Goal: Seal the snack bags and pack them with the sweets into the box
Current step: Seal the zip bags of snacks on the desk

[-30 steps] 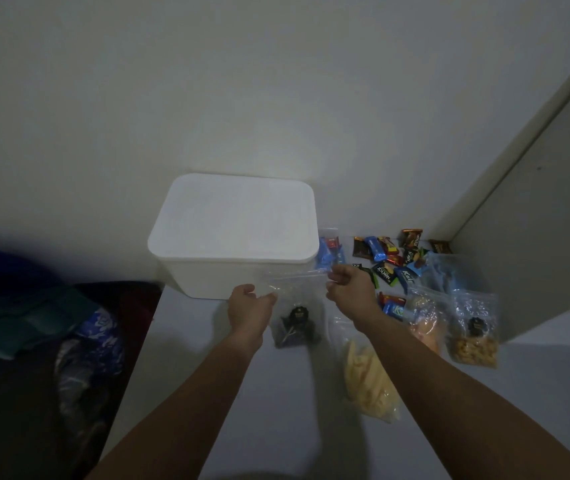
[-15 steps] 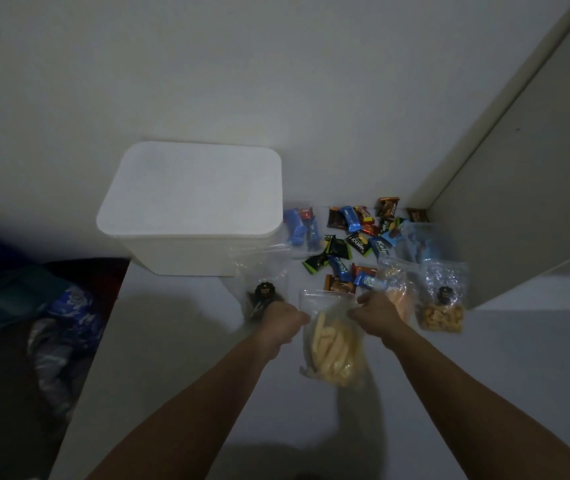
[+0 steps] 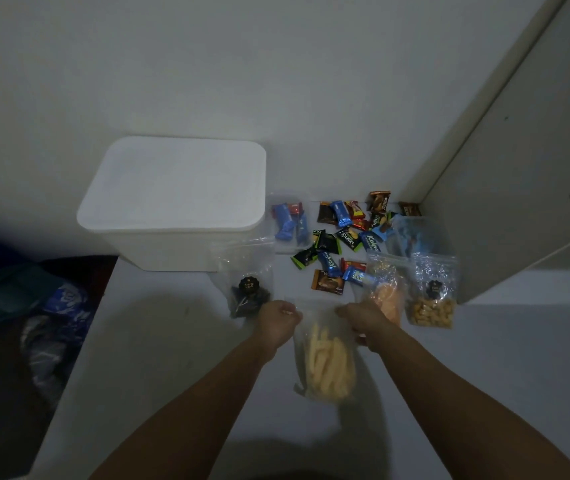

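Here, your white rectangular plastic box [image 3: 176,199] with its lid on sits at the back of the pale tabletop [image 3: 159,341] against the wall. Nearer you lies the clear plastic zip bag of pale yellow stick snacks [image 3: 327,358], flat on the tabletop, its long axis running away from you and its mouth pointing toward the wall, the sticks gathered in the near end. Your left hand [image 3: 278,322] pinches the left corner of its mouth, your right hand [image 3: 363,318] the right corner, both curled onto the plastic. Small colourful wrapped sweets [image 3: 342,237] lie scattered right of the box.
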A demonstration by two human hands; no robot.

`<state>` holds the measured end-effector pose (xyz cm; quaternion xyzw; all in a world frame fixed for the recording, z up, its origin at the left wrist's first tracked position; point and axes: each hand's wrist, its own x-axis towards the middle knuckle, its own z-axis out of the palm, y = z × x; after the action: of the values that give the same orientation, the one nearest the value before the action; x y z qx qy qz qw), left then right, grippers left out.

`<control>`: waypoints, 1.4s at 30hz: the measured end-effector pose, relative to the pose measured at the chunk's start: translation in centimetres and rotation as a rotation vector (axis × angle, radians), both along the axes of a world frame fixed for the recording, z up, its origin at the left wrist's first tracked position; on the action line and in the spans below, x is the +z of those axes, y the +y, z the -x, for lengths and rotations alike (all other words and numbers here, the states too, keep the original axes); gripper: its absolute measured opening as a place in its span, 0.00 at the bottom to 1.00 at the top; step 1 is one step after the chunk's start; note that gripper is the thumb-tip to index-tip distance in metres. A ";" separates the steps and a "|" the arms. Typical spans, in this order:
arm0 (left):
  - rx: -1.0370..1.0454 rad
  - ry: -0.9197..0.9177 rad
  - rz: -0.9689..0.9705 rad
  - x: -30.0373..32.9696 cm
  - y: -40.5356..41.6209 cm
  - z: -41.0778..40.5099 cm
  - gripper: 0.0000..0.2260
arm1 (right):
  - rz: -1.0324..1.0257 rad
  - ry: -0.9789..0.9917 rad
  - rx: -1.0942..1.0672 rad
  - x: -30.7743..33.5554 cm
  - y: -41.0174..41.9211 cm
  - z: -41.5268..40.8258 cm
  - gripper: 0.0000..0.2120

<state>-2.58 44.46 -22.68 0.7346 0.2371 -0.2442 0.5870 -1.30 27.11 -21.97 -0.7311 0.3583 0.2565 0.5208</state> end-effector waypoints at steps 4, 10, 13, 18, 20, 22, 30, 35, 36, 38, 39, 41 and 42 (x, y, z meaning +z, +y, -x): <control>0.035 -0.032 0.016 0.6 0.0 1.1 0.08 | -0.038 0.028 0.002 0.1 -0.3 0.6 0.11; 0.134 -0.115 0.115 2.9 0.3 1.8 0.09 | -0.113 -0.127 -0.024 1.0 -0.8 0.8 0.01; 0.213 -0.285 0.070 4.1 0.5 1.6 0.04 | -0.169 -0.353 -0.033 2.5 -1.0 0.7 0.05; 0.315 -0.514 -0.024 5.8 0.4 1.0 0.13 | -0.187 -0.687 -0.042 6.3 -0.7 1.0 0.08; 0.317 -0.554 -0.042 7.2 -0.1 1.1 0.14 | -0.158 -0.779 -0.026 7.2 -0.9 1.1 0.10; 0.326 -0.583 -0.031 8.7 -0.7 1.1 0.14 | -0.147 -0.846 -0.041 8.0 -1.2 1.0 0.11; 0.250 -0.621 0.058 10.8 -2.2 1.2 0.12 | -0.176 -0.918 0.042 9.7 -2.1 1.1 0.13; 0.336 -0.637 0.107 11.2 -1.5 0.1 0.11 | -0.190 -0.927 0.008 10.2 -2.6 0.7 0.10; 0.334 -0.652 0.107 11.4 -1.2 -0.1 0.10 | -0.199 -0.923 0.004 10.4 -2.8 0.6 0.09; 0.322 -0.678 0.100 11.8 -0.9 -0.4 0.08 | -0.210 -0.927 0.004 10.9 -3.1 0.5 0.08; 0.319 -0.689 0.104 12.0 -0.9 -0.5 0.08 | -0.201 -0.936 0.008 11.2 -3.1 0.5 0.07; 0.314 -0.707 0.143 12.4 -0.8 -0.8 0.08 | -0.165 -0.952 0.013 11.6 -3.0 0.3 0.07; 0.305 -0.716 0.159 12.6 -0.7 -0.9 0.08 | -0.153 -0.961 0.014 11.9 -3.0 0.3 0.06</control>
<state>-1.70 43.71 -10.11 0.6818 0.1040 0.0998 0.7172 -1.56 24.15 -10.11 -0.7289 0.0525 -0.0810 0.6778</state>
